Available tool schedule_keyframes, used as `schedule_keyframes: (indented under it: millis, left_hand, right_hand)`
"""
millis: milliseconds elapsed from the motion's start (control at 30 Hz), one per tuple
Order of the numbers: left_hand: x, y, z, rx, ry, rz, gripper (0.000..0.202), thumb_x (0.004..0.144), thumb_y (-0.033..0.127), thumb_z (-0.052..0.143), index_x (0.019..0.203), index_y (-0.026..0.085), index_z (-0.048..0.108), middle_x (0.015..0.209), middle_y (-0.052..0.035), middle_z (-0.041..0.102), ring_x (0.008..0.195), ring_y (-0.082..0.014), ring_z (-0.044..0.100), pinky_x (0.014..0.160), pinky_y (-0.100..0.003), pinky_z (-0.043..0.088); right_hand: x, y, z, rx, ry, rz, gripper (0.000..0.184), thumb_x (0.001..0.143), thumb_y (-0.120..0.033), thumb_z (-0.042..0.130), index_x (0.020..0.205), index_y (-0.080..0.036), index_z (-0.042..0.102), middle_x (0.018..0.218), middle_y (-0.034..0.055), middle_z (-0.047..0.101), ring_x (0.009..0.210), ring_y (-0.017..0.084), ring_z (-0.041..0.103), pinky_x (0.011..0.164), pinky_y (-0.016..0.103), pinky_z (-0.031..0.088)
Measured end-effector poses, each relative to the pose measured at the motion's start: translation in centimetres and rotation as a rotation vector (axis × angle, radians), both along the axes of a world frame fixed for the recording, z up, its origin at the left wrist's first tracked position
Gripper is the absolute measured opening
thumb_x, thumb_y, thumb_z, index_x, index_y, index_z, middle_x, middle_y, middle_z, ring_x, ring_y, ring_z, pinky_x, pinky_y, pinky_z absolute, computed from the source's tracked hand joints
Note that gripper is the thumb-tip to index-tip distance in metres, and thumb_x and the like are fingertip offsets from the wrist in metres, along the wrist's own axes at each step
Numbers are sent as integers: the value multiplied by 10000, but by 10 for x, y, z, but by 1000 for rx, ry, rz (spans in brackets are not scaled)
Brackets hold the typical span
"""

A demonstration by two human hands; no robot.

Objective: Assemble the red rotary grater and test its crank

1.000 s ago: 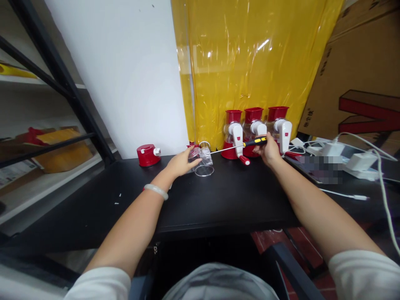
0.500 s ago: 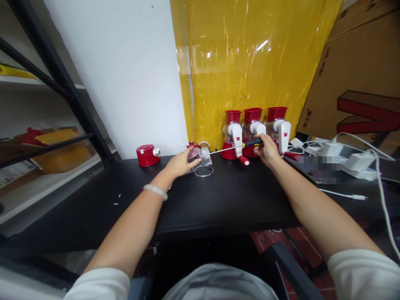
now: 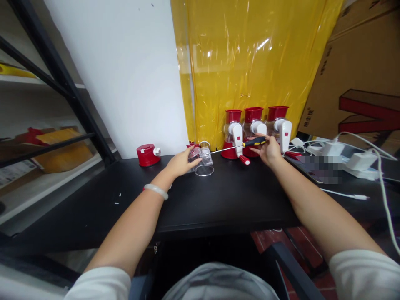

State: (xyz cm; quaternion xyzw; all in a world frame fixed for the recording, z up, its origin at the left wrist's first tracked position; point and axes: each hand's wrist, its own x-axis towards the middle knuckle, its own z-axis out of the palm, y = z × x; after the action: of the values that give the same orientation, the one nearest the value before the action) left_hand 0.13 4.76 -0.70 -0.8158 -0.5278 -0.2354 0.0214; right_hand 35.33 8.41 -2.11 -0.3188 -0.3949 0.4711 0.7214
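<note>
My left hand (image 3: 183, 162) grips a clear plastic grater body (image 3: 204, 166) lying on the black table, its round rim facing me. In my right hand (image 3: 269, 150) is a screwdriver (image 3: 256, 141) with a black and yellow handle, held nearly level. Its long thin shaft points left and the tip meets the clear body; the exact contact spot is too small to make out. Part of a red piece shows behind the clear body. To the left stands a red base (image 3: 148, 156) with a white knob on its side.
Three red and white hand-crank graters (image 3: 233, 133) stand in a row behind the screwdriver. A tablet-like device (image 3: 308, 168), white chargers (image 3: 359, 160) and cables lie at the right. A black shelf rack (image 3: 81, 112) is at the left, a large carton (image 3: 359, 75) at the right.
The fingers of my right hand have loosened and shifted around the screwdriver handle, showing more of its yellow part. My left hand and the clear body stay in place.
</note>
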Motion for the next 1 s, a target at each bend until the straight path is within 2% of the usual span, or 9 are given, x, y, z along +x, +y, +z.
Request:
schedule_keyframes:
  millis: [67,167,300,367,467,567,667,867,1000]
  left_hand:
    - [0,0,0,-2,-1,-2,771,851,665,464,1455,198,352,1338,-149,583,1200,-316,575,954,-397,454]
    - [-1,1,-1,5,1,-2,784,849,667,467,1455,185,349,1335,-157,584,1210,-320,567,956,-401,454]
    - [0,2,-2,4,-1,0,783,850,667,462,1455,183,348,1339,-162,579,1211,-325,565,960,-405,451]
    - [0,2,-2,1,-3,3,769,852,663,463,1451,193,354,1344,-156,576,1212,-324,564,967,-405,446]
    - [1,1,-1,-1,-3,5,758,854,654,468,1448,197,358,1351,-150,571,1216,-321,562,972,-400,442]
    - [1,1,-1,-1,-2,8,778,853,659,465,1456,181,343,1350,-158,571,1219,-325,559,966,-401,445]
    - [1,1,-2,4,1,5,789,851,667,460,1459,177,341,1351,-165,569,1218,-326,560,966,-403,447]
    - [0,1,-1,0,-7,5,767,852,652,479,1453,193,349,1340,-152,581,1220,-317,560,969,-401,442]
    - [0,0,-1,1,-2,-2,769,857,657,461,1453,183,348,1343,-159,576,1207,-320,568,960,-401,449]
  right_hand:
    - [0,2,-1,-4,-3,-31,238,855,-346,402,925,-228,596,807,30,686,797,194,672,660,366,553]
    - [1,6,-3,-6,-59,-101,186,844,-383,491,911,-235,582,711,-19,626,586,145,636,536,291,527]
    - [2,10,-6,-22,-161,-177,294,837,-506,528,817,-215,562,503,-49,500,366,102,476,386,220,414]
    - [3,10,-6,-36,-146,-171,362,849,-562,471,795,-214,556,481,-38,494,370,112,475,384,225,409]
    - [4,8,-5,-32,-85,-87,451,872,-585,314,828,-218,572,617,15,607,510,164,598,456,279,472]
    - [5,6,-4,16,-73,-35,442,865,-504,263,880,-217,599,765,53,674,701,210,666,542,326,509]
    - [4,4,-3,33,-58,-17,383,842,-415,292,909,-210,608,782,58,682,763,209,672,576,322,515]
    - [3,7,-3,-4,-67,-119,216,815,-396,463,915,-238,572,688,-24,619,512,131,611,472,253,479]
    - [4,13,-7,8,-190,-217,304,821,-506,530,841,-206,575,454,-60,468,329,95,438,341,199,337]
